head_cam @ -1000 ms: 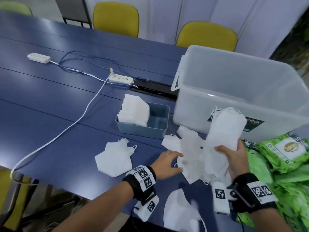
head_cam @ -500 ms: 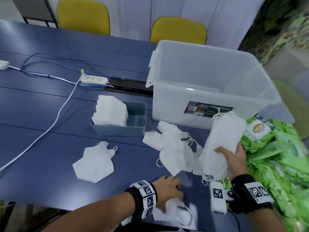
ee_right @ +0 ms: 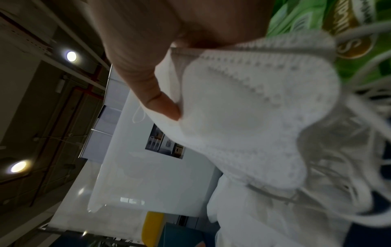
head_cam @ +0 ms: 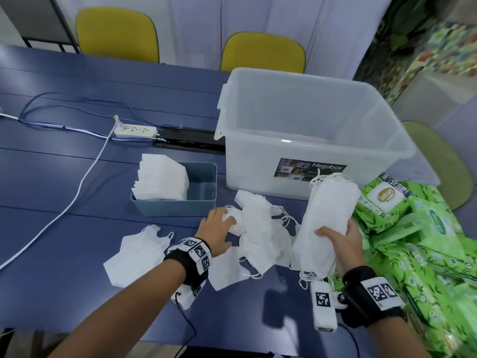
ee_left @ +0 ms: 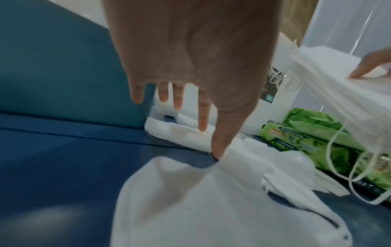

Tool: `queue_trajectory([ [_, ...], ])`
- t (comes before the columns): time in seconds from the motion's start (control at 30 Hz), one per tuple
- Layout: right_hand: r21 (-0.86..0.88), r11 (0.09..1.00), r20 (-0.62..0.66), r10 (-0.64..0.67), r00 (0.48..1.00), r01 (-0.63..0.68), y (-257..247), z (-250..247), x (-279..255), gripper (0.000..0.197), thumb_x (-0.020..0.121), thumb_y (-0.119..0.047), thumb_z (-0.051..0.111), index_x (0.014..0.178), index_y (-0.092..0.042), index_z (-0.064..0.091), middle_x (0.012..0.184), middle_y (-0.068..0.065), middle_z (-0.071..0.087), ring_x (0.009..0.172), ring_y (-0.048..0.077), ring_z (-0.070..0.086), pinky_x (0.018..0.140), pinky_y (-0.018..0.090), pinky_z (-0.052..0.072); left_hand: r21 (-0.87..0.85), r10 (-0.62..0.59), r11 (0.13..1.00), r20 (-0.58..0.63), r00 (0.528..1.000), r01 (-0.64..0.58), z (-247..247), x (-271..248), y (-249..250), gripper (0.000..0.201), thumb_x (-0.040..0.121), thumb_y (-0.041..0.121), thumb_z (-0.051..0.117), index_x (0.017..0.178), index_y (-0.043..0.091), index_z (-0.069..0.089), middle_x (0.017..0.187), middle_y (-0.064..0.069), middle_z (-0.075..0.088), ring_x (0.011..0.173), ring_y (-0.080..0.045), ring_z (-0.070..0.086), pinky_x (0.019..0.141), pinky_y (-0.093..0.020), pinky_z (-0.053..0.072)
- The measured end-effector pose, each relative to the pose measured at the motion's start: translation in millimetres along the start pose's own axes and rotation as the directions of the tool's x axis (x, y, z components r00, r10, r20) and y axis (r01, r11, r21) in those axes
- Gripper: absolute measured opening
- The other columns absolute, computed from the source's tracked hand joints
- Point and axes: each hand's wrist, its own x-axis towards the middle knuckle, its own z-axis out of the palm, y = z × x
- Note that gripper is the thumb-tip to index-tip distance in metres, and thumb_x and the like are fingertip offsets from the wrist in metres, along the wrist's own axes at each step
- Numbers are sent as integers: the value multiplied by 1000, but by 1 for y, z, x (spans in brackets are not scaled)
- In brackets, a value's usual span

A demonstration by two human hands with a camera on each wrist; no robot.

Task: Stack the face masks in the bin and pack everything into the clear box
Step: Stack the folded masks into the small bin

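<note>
My right hand [head_cam: 335, 235] grips a thick stack of white face masks [head_cam: 326, 218], held up in front of the clear box [head_cam: 382, 130]; in the right wrist view the thumb presses on the stack [ee_right: 243, 125]. My left hand [head_cam: 224, 224] rests with straight fingers on the left edge of a loose pile of masks [head_cam: 260, 236] on the table. Seen from the left wrist, the thumb and a finger of that hand [ee_left: 208, 138] touch masks. One mask [head_cam: 229, 270] lies just under the left wrist, another [head_cam: 136, 251] further left. The blue bin [head_cam: 204, 202] holds a neat mask stack [head_cam: 162, 179].
Green wipe packs [head_cam: 413, 241] are heaped on the table at the right, beside the clear box. A white power strip [head_cam: 135, 131] and its cables lie at the back left. Yellow chairs [head_cam: 263, 52] stand behind the table.
My left hand has moved from the mask at the table's near edge forward to the loose pile, and that mask now lies closer to the pile. The right hand still holds its stack.
</note>
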Motion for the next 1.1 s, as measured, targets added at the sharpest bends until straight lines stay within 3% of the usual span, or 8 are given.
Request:
queue_trajectory([
  [0.1, -13, 1000, 29, -27, 999, 27, -3, 5, -4, 41, 71, 14, 68, 94, -18, 55, 96, 4, 65, 87, 26, 60, 77, 35, 48, 27, 25, 999, 142, 990, -29, 2, 15, 8, 58, 84, 37, 63, 137, 29, 39, 157, -7, 2, 145, -29, -5, 115, -55, 5],
  [0.27, 0, 999, 56, -35, 998, 35, -6, 5, -7, 46, 59, 2, 75, 96, -19, 57, 100, 6, 66, 89, 25, 62, 74, 34, 49, 2, 106, 994, 312, 944, -112, 18, 16, 24, 75, 88, 42, 59, 148, 40, 13, 160, -5, -4, 146, -27, -7, 113, -61, -6],
  [0.4, -2, 1000, 35, 5, 999, -4, -1, -2, -3, 53, 55, -4, 75, 103, -15, 58, 107, 11, 66, 96, 31, 62, 86, 44, 52, 114, 212, 963, 228, 950, -243, 24, 6, 30, 55, 93, 32, 52, 144, 37, 32, 150, -4, 23, 140, -26, 17, 114, -49, 6],
  [0.53, 4, 1000, 7, 29, 1000, -29, 6, -6, 5, 41, 70, 11, 70, 95, -19, 58, 107, 12, 66, 100, 35, 61, 90, 48, 50, 172, 287, 935, 146, 947, -310, 23, 2, 23, 46, 93, 13, 42, 136, 29, 43, 127, -5, 47, 123, -27, 41, 99, -37, 26],
  [0.67, 5, 999, -16, 42, 999, -42, 7, -10, 13, 41, 70, 9, 71, 102, -14, 58, 108, 12, 66, 101, 35, 61, 91, 48, 50, 151, 196, 965, 132, 972, -215, 17, -5, 10, 36, 88, 9, 45, 120, 22, 53, 119, -3, 51, 113, -25, 48, 89, -32, 29],
  [0.8, 33, 999, -53, 37, 998, -35, 2, -14, 20, 44, 70, 9, 70, 108, -11, 58, 108, 10, 66, 100, 33, 61, 88, 43, 50, 162, 1, 986, 123, 992, -21, 8, -10, -12, 27, 85, 15, 52, 112, 19, 53, 118, -4, 49, 113, -25, 47, 91, -34, 32],
  [0.93, 63, 997, -37, 45, 998, -42, 0, -10, 19, 51, 61, 3, 75, 108, -9, 58, 108, 11, 66, 99, 32, 61, 85, 41, 50, 169, -182, 972, 107, 977, 163, 2, -13, -24, 44, 82, 20, 55, 124, 17, 44, 127, -7, 42, 119, -28, 40, 99, -40, 32],
  [1.1, 42, 998, 42, 44, 998, -46, 6, 10, 12, 49, 49, -8, 72, 96, -16, 59, 105, 11, 67, 93, 30, 62, 80, 38, 50, -153, -76, 986, -50, 996, 68, -8, -10, 9, 67, 69, 40, 47, 133, 23, 39, 129, -2, 40, 122, -26, 38, 102, -38, 29],
])
